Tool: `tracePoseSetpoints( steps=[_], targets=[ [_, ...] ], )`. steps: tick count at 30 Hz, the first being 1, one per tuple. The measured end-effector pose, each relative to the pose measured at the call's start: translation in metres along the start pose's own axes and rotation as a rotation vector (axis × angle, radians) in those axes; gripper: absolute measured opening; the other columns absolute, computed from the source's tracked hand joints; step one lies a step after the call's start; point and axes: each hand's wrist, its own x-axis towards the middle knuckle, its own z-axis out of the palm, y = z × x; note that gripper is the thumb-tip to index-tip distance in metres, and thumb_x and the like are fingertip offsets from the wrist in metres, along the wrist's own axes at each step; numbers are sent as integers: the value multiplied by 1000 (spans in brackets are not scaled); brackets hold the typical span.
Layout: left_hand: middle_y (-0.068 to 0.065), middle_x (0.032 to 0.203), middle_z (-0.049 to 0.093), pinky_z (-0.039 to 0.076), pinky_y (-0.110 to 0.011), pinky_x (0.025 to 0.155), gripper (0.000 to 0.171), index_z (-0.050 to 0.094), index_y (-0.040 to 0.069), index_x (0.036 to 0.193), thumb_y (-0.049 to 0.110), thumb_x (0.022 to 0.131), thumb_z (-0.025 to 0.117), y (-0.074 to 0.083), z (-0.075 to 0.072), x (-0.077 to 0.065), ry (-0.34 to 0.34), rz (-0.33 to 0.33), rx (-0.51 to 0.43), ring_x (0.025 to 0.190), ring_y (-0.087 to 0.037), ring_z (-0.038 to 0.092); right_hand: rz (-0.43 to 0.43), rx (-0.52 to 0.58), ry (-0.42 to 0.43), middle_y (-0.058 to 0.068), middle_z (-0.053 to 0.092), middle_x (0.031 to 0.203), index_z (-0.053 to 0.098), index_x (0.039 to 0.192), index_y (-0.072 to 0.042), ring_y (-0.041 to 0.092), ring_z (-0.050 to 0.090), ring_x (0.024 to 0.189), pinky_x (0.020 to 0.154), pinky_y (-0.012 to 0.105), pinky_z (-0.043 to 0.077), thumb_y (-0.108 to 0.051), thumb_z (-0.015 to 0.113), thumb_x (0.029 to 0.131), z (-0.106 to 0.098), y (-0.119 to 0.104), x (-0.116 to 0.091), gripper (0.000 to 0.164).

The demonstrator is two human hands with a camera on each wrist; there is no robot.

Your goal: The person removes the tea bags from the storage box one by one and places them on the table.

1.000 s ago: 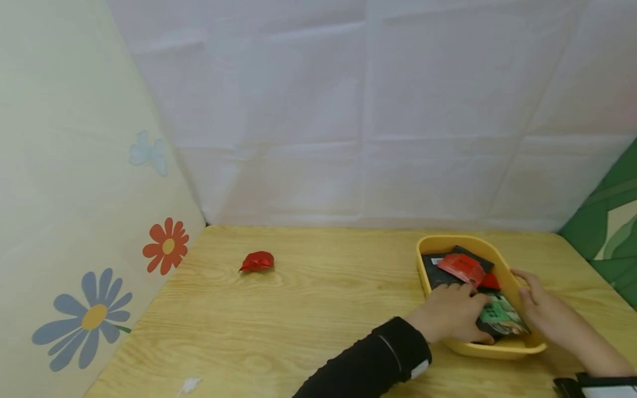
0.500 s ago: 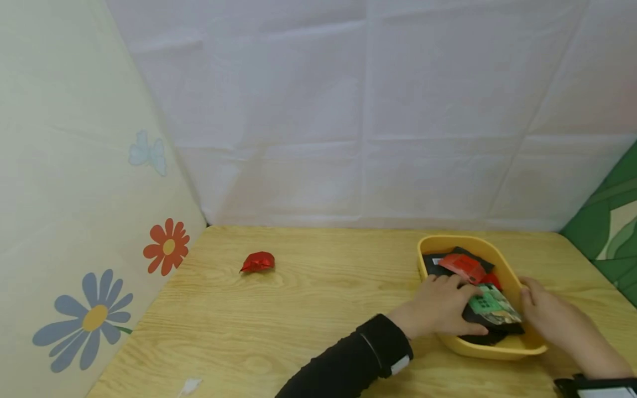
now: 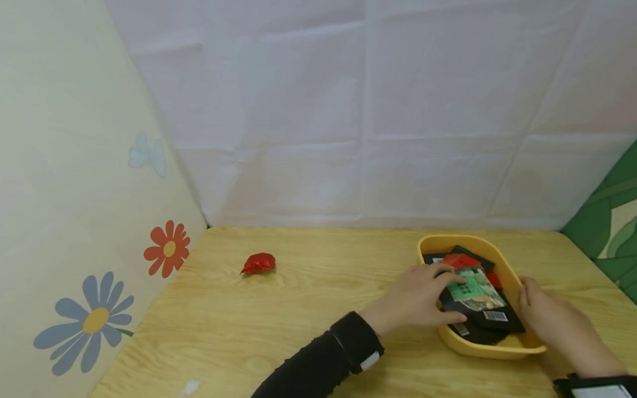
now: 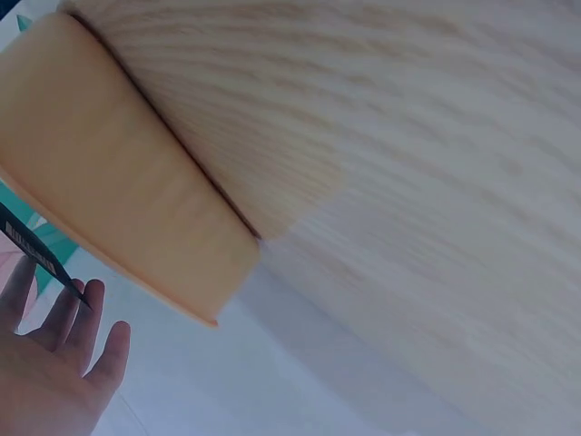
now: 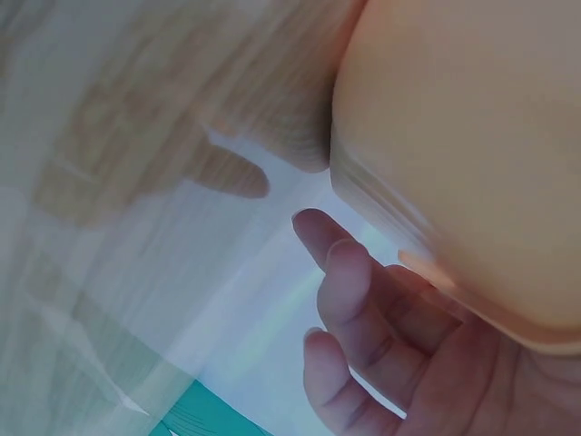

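Note:
A yellow tray stands at the right of the wooden table. My left hand pinches a stack of black packets, the top one with a green label, fingers above and thumb below, and tilts it up over the tray's near half. Red and black packets lie under it at the far end. My right hand rests against the tray's right rim with loose fingers. The left wrist view shows the tray's outer wall and a packet edge. In the right wrist view, relaxed fingers lie beside the tray wall.
A crumpled red wrapper lies alone on the table's far left. A small white scrap sits at the near left edge. A flower-printed panel closes the left side, a white sheet the back, and a green leaf panel the right.
My left hand has drawn the green-labelled packet stack up and toward the tray's far end, and its forearm has slid left. The right hand has stayed at the rim.

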Motion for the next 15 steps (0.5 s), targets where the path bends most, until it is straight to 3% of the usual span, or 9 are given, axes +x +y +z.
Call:
tracePoseSetpoints(
  steps=[7,15],
  targets=[
    [3,153,39,32,-29,112,69,44,31,148,65,89,58,-29,-6,-17,56,-64,9,136,-13,41,-40,11,67,40,56,84,34,124,24,45,60,67,57,61,47,-9,32,104,0,1,-2,38],
    [-2,151,41,34,-40,112,73,45,22,147,50,87,73,-80,-14,-69,95,-198,-30,135,-21,43,-78,32,73,39,56,83,35,124,22,42,60,67,55,61,46,-8,31,104,0,1,-3,37]
  ],
)
